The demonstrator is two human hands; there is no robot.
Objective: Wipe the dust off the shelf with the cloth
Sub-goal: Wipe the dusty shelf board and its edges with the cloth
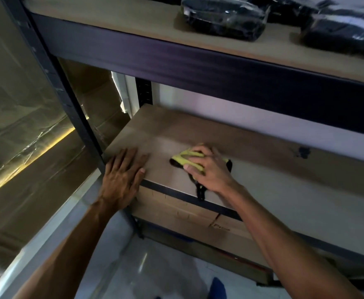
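Note:
The brown board of the middle shelf (198,130) runs across the centre of the head view, framed by dark metal rails. A yellow and black cloth (182,159) lies bunched on the board near its front edge, with a black end hanging over the rail. My right hand (207,169) grips the cloth from above, fingers curled over it. My left hand (123,169) lies flat on the shelf's front left corner with its fingers straight, a little apart from the cloth.
Black items wrapped in clear plastic (224,16) sit on the upper shelf. Cardboard boxes (183,210) stand under the middle shelf. A dark stain (304,152) marks the board at the right. A dark upright post (54,78) rises at the left, beside plastic-covered panels.

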